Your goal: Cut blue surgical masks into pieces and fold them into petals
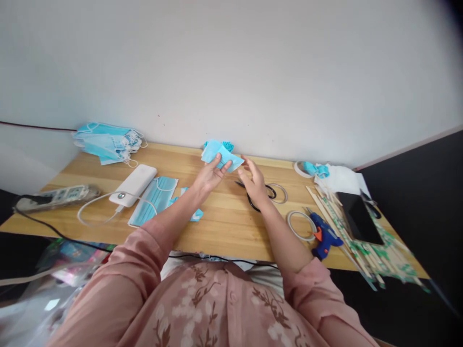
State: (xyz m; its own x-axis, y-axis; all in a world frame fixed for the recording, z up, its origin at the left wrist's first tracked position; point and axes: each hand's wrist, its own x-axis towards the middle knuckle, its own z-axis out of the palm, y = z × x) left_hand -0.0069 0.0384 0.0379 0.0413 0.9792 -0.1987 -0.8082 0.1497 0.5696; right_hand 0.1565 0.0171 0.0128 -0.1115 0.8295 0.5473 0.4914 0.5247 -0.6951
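My left hand (211,174) pinches pieces of light blue face-mask fabric (230,158) between thumb and fingers, above the table's far half. At the fabric's right corner is my right hand (253,182), thumb and fingers apart; its fingertips are at the edge, and I cannot tell if they touch it. Below and behind the right hand lie black-handled scissors (270,192), partly hidden by it. Behind the held fabric, against the wall, sits a gathered blue bundle (227,146). Cut blue scraps (197,215) lie beside my left forearm.
A mask pile (108,142), power bank (133,184), flat mask (155,200) and power strip (65,196) occupy the left. On the right are tape rings (301,226), a blue glue gun (325,236), wrapped sticks (376,258), a phone (358,217) and white material (338,179).
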